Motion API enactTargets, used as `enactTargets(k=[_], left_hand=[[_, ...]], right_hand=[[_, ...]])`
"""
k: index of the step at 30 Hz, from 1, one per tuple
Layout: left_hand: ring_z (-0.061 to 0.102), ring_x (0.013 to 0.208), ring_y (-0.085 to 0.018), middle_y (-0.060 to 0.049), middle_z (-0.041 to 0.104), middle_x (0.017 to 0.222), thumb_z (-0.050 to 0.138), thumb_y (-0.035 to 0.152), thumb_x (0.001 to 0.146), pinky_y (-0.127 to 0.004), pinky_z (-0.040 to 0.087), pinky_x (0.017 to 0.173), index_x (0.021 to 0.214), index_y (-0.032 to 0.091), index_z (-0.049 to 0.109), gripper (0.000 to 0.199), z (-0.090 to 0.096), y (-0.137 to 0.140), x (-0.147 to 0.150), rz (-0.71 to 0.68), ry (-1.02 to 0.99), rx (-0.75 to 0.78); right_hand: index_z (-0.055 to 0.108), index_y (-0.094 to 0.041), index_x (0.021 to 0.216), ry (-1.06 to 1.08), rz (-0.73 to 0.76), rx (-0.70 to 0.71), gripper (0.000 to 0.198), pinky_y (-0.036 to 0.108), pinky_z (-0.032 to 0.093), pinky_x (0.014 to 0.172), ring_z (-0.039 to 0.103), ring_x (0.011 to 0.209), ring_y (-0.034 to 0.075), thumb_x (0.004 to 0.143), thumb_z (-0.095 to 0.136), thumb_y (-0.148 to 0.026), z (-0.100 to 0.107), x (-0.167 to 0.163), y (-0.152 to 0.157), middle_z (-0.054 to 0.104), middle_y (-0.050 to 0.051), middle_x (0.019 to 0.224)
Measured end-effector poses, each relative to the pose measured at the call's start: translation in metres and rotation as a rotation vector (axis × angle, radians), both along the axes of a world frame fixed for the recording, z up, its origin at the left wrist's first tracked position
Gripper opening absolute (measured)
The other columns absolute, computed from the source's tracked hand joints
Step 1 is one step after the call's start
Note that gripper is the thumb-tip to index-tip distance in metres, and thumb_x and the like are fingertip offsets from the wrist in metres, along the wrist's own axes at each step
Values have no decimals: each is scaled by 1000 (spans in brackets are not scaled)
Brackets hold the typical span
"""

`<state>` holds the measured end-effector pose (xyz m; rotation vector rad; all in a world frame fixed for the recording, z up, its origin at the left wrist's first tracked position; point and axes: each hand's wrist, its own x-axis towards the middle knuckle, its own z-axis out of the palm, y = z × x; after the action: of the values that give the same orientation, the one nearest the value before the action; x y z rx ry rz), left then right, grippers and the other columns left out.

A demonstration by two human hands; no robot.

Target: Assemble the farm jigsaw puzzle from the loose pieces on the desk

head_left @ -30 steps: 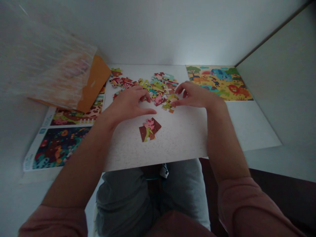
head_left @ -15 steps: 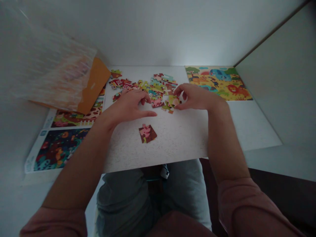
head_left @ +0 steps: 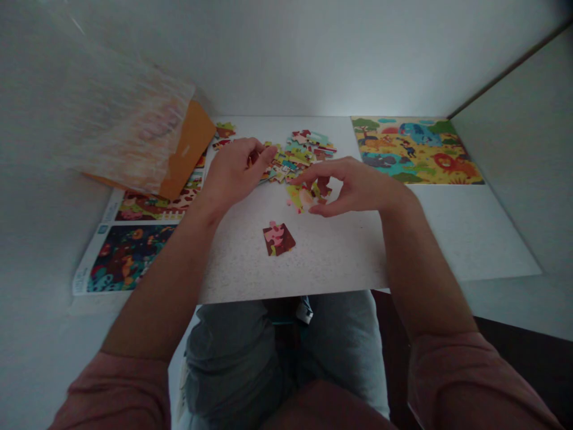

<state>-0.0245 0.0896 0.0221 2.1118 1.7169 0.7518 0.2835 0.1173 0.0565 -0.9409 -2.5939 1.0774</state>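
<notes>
My left hand [head_left: 239, 170] reaches over the left part of a heap of jigsaw pieces [head_left: 299, 156], its fingers curled and the thumb drawn in. What lies under those fingers is mostly hidden. Just in front of the heap, my right hand [head_left: 351, 184] holds a yellow-green puzzle piece [head_left: 295, 196] between thumb and fingers, close to the tabletop. Darker pieces show behind that grip, partly covered. Nearer to me, two brown and pink puzzle pieces [head_left: 279, 238] lie together, apart from the heap.
A finished animal jigsaw [head_left: 416, 149] lies at the back right. On the left, a plastic bag with an orange card [head_left: 190, 149] rests over printed picture sheets [head_left: 134, 254]. The white table [head_left: 331, 257] meets a wall behind; its front edge is above my lap.
My left hand has moved back and curled its fingers, with the thumb pulled in. The right hand has shifted the yellow-green piece slightly left and toward me. The view has moved a little.
</notes>
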Motion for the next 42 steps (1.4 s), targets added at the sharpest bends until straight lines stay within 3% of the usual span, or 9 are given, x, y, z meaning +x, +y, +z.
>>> enactTargets(k=[3,8,12,16,20,26,33,38,42], left_hand=[[76,111,-36,-10,84,103,46,87,124,-53,57,96,121,34,89,68,2,-1,1,-7,21,-15],[77,112,-38,-11,85,106,51,87,123,-54,57,100,128,35,89,65,1,1,-2,-43,81,-72],[75,107,-37,-9,81,94,57,85,121,-53,59,97,121,34,88,60,-5,3,-6,-22,14,-10],[76,108,-36,-8,80,93,62,82,121,-51,61,97,118,34,87,54,-7,3,-6,-3,12,-6],[78,108,-34,-9,81,95,70,72,121,-47,61,95,112,31,85,45,-6,3,-1,95,50,-30],[77,104,-31,-7,78,94,74,63,119,-44,60,92,111,31,83,34,-4,2,1,96,47,-52],[76,103,-31,-8,80,97,71,58,118,-46,60,96,115,30,84,30,-3,0,2,94,79,-40],[77,102,-31,-9,82,102,71,59,119,-47,59,96,113,29,84,33,-1,0,3,96,98,-43],[76,100,-30,-8,82,101,70,56,120,-46,59,95,114,28,84,32,-1,0,4,82,109,-43]], right_hand=[[96,-42,137,-18,69,-33,60,55,71,97,82,102,35,83,102,-67,-5,-4,2,95,4,128],[93,-40,122,-168,-191,123,53,61,70,98,81,109,42,84,107,-75,-20,22,20,91,8,125],[90,-36,112,-247,-235,165,59,61,71,97,81,107,42,73,116,-72,-31,38,30,87,11,130],[87,-34,104,-301,-212,159,43,59,70,95,81,102,39,83,110,-63,-31,37,30,86,11,123],[84,-32,111,-378,-287,121,33,51,66,90,81,97,36,89,105,-46,-26,38,28,87,9,111],[78,-32,134,-287,-357,37,63,45,59,82,79,93,32,81,111,-41,-26,46,31,87,5,112],[83,-32,111,-169,-240,-17,32,45,53,79,69,84,29,107,85,-64,-16,56,36,78,4,88],[93,-32,110,-236,-221,-77,41,46,53,80,72,88,29,94,98,-69,-13,77,41,86,7,101],[94,-33,124,-93,-359,62,46,48,58,83,72,91,31,96,100,-68,-27,61,42,87,9,110]])
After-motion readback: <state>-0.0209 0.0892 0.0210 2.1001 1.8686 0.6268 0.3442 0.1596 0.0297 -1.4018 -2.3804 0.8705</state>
